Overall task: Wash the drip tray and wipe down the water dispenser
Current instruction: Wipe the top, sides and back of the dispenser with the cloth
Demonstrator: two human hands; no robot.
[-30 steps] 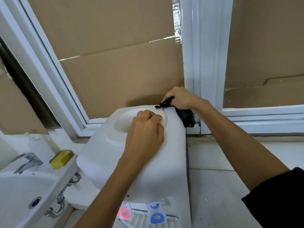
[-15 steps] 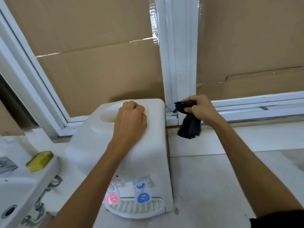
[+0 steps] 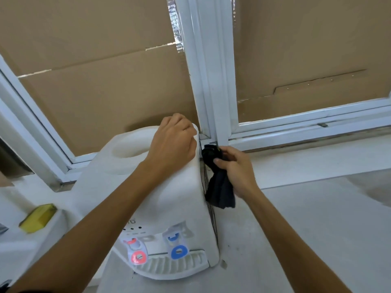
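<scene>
Yellow and block-shaped, a sponge [image 3: 38, 217] lay on the white ledge [image 3: 14, 242] at the far left. Just right of it stood the white plastic water dispenser [image 3: 169, 208] on the pale countertop [image 3: 296, 240], its round bottle well [image 3: 129, 148] uncovered on top. At the front, low down, a red-tabbed tap [image 3: 137, 253] sat left of a blue-tabbed tap [image 3: 178, 250], and the white ribbed drip tray [image 3: 175, 267] was seated in place beneath both.

The left hand [image 3: 172, 145] rested on the dispenser's top rear corner with its fingers curled over the back edge, gripping the casing. Right of that corner, the right hand [image 3: 234, 170] clenched a bunched black cloth [image 3: 220, 187] between thumb and fingers; the upper wad was close against the dispenser's right side near its dark grille [image 3: 208, 199], though contact could not be told, and the loose end hung down beside the panel.

Behind stood a white window frame [image 3: 211, 81], its upright post rising just behind the right hand, with brown cardboard sheets [image 3: 95, 92] covering the panes on both sides.
</scene>
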